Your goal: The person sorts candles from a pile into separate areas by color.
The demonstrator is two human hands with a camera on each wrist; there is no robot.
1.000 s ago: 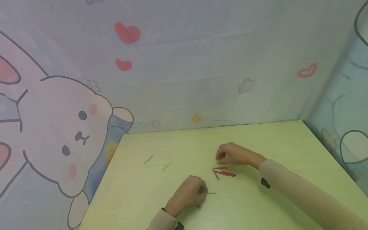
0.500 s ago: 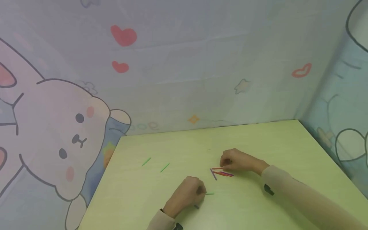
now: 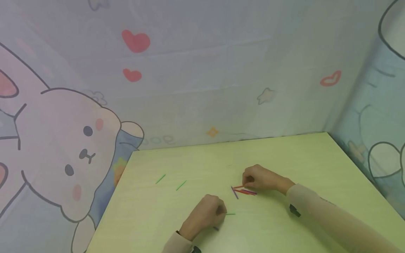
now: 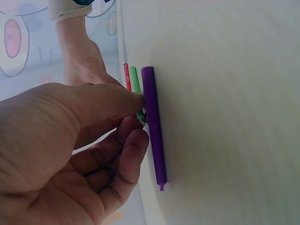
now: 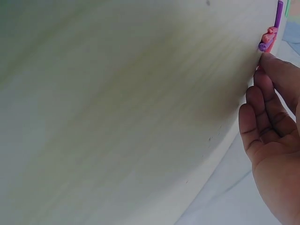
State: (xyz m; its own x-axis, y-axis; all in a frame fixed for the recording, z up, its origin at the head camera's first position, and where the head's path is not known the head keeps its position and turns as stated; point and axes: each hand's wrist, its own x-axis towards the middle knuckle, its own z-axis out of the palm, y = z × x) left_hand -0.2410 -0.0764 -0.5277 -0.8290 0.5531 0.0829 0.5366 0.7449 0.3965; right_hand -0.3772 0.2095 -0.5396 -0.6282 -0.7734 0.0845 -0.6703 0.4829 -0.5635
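My left hand pinches a green stick between thumb and fingers, low over the table. Beside those fingertips, in the left wrist view, lies a thick-looking purple stick with a small nub at its end; part of it peeks out below the hand in the head view. Farther right, my right hand pinches the end of a red stick. Just in front of it, more red sticks and a purple stick lie close together. Another purple stick slants at their left end.
Two green sticks lie apart on the left of the pale yellow table. A cloth backdrop with a rabbit print rises along the table's back and sides.
My right hand has come down and toward me onto the red stick, whose near end has tilted slightly. The left hand stays where it was. The view has shifted a little.
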